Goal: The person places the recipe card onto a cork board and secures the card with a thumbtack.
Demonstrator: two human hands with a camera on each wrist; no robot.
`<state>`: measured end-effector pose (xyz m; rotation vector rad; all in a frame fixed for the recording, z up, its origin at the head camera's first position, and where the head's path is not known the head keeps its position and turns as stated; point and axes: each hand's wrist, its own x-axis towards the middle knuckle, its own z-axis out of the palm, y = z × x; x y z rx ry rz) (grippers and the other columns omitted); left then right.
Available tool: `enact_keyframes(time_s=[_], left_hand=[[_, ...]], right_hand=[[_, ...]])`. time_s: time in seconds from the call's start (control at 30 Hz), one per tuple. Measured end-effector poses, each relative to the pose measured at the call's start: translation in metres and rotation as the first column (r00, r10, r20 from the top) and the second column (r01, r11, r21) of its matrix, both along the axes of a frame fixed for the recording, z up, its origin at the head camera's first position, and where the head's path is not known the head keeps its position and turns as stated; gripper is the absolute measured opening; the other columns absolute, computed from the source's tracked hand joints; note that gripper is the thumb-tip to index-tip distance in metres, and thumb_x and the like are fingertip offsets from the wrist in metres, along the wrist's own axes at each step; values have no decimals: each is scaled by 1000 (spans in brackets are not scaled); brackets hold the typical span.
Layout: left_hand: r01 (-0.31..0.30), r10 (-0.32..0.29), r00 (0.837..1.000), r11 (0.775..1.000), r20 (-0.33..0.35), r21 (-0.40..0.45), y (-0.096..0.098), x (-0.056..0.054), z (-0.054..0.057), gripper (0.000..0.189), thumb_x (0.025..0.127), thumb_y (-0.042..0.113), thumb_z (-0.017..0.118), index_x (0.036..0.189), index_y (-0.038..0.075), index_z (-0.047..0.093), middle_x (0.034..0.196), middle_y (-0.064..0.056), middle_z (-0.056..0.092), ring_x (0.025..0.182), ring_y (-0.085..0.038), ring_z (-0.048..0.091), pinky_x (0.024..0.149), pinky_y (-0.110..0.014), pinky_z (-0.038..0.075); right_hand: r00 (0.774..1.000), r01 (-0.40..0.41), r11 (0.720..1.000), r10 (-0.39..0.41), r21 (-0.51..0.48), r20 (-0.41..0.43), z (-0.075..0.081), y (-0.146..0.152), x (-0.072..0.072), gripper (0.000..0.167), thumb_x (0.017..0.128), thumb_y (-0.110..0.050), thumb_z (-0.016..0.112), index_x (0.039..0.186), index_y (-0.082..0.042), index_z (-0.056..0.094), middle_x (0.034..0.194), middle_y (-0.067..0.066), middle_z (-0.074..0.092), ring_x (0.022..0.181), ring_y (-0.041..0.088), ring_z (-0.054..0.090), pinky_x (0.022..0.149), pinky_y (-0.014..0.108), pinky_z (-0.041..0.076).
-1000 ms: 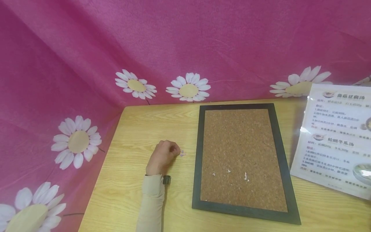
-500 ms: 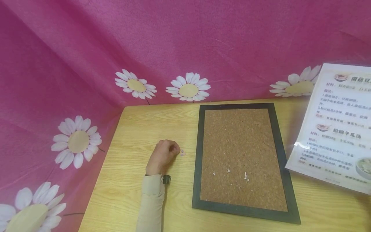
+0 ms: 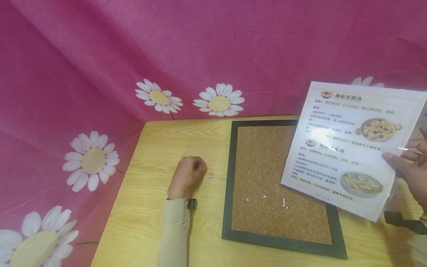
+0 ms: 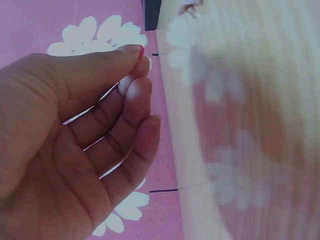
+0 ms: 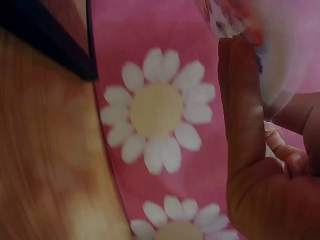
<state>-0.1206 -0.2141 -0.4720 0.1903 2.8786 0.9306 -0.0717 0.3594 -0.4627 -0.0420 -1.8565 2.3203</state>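
In the head view, my left hand (image 3: 187,176) rests over the table left of the cork board (image 3: 263,159). In the left wrist view its thumb and index fingertip pinch a tiny pink-red thing (image 4: 141,52), mostly hidden between them. Just right of that hand lie several small pinkish bits (image 3: 211,175) on the wood. My right hand (image 3: 413,174) grips a laminated recipe sheet (image 3: 320,167) by its right edge, thumb in front and fingers behind. Printed with two soup pictures, the sheet is tilted and overlaps the board's upper right side.
A black frame (image 3: 227,193) surrounds the cork, which bears small white scraps (image 3: 284,203) low down. Light wood tabletop (image 3: 205,244) extends around the board. Behind it and on the left hangs a pink cloth (image 3: 233,44) with large daisies.
The recipe sheet first rose at the right, then came leftward over the cork board, bringing my right hand into the head view. My left hand has stayed in nearly the same place.
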Motion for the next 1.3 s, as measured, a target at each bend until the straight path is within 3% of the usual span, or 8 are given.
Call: enact_keyframes(time_s=[0.1,0.17,0.3,0.4,0.67,0.87,1.07,1.3], left_hand=[[5,-5,999,1000,-34,10,1,-2,1,16,98,6,64,91,9,78,86,-1,75,75,-14,64,77,-33,58],[17,-17,998,1000,-60,2,2,-4,2,14,98,6,66,91,9,78,87,-2,76,75,-13,64,77,-33,58],[36,-36,994,999,-107,-2,6,-10,9,12,98,6,69,91,8,78,89,-2,77,79,-13,66,77,-33,58],[47,-46,990,999,-136,10,11,-16,16,11,98,9,70,92,7,79,90,-2,78,83,-14,69,81,-36,59],[85,-79,978,996,-192,22,26,-30,35,6,97,12,74,95,9,79,94,-3,79,87,-16,71,86,-39,61],[125,-116,974,992,-196,34,35,-36,45,10,97,12,74,102,7,81,101,-5,81,94,-18,74,93,-42,61],[147,-137,964,989,-228,23,44,-44,51,8,97,13,74,99,9,81,101,-3,81,95,-18,75,93,-39,61],[191,-166,959,977,-228,90,59,-57,63,7,96,13,75,99,8,80,97,-3,80,91,-18,74,90,-39,61]], right_hand=[[999,-37,999,37,-1,35,10,-20,0,42,96,20,54,119,-15,63,106,-14,79,83,1,77,61,18,59],[993,-50,989,34,137,116,13,-27,0,40,99,12,57,121,-20,61,107,-24,76,81,-3,76,62,16,59],[961,-103,888,-27,448,275,14,-40,-2,26,102,-10,66,119,-28,59,100,-39,66,75,-6,72,60,21,59],[944,-176,840,-5,514,331,11,-48,-6,19,102,-18,67,118,-24,57,98,-41,62,74,-1,73,59,30,61],[904,-331,795,111,509,413,2,-71,-12,24,104,-28,64,125,-23,52,98,-38,61,79,9,75,65,42,64],[878,-401,791,190,462,439,-3,-84,-15,32,105,-30,63,128,-13,48,99,-28,66,82,16,77,68,46,65],[867,-443,770,238,460,437,-9,-99,-20,36,106,-29,61,128,-6,46,111,-4,69,84,16,77,71,43,65],[787,-500,836,332,225,520,-19,-113,-21,38,107,-33,59,135,-13,42,128,6,56,102,18,74,86,42,63]])
